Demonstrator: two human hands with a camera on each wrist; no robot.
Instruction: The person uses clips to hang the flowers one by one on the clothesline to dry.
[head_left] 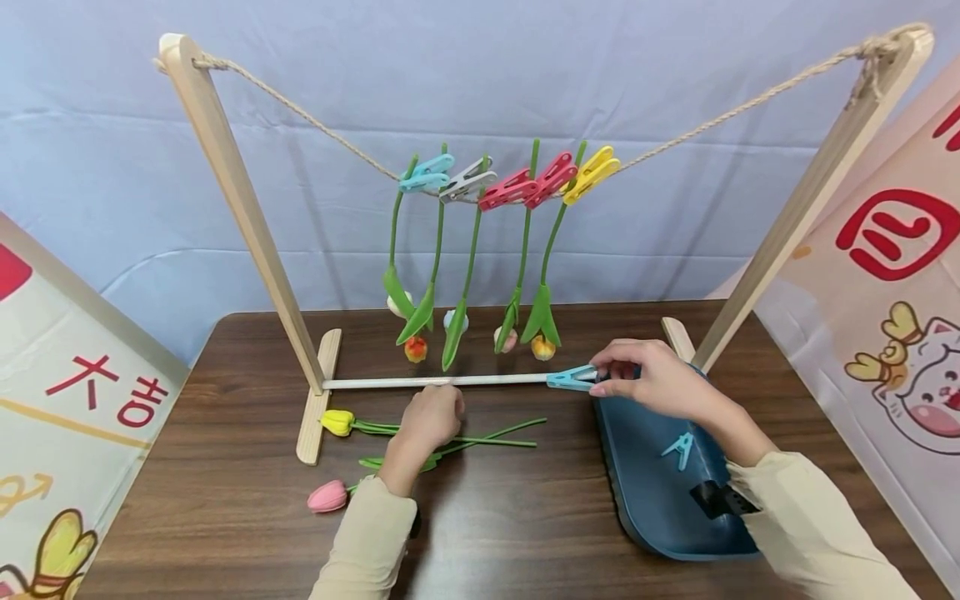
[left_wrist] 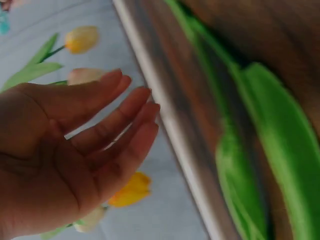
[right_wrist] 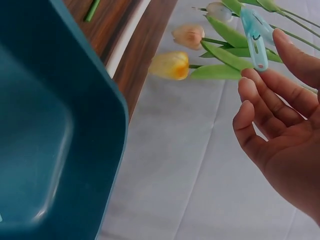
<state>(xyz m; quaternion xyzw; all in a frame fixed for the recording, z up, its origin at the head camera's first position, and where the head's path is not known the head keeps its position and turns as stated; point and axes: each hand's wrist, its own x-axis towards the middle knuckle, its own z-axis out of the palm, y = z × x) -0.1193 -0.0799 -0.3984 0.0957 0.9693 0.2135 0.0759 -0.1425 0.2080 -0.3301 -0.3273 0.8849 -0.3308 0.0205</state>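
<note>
My right hand (head_left: 652, 375) pinches a light blue clothespin (head_left: 572, 378) between thumb and fingers, just above the blue bin's far edge; the right wrist view shows the same clothespin (right_wrist: 256, 37) at the fingertips. Holding nothing, my left hand (head_left: 433, 414) hovers by the white rod, its fingers loosely bent in the left wrist view (left_wrist: 100, 135). Beneath and beside it lie a yellow tulip (head_left: 337, 422) and a pink tulip (head_left: 327, 497), their green stems crossing on the table. Several tulips hang heads down from the rope, held by blue, grey, red and yellow clothespins (head_left: 592, 175).
A wooden stand has a left post (head_left: 240, 208), a right post (head_left: 813, 196), a sagging rope (head_left: 738, 108) and a low white rod (head_left: 502, 380). The blue bin (head_left: 637, 500) at right holds another light blue clothespin (head_left: 679, 451). Behind the table (head_left: 225, 500) hangs a pale cloth.
</note>
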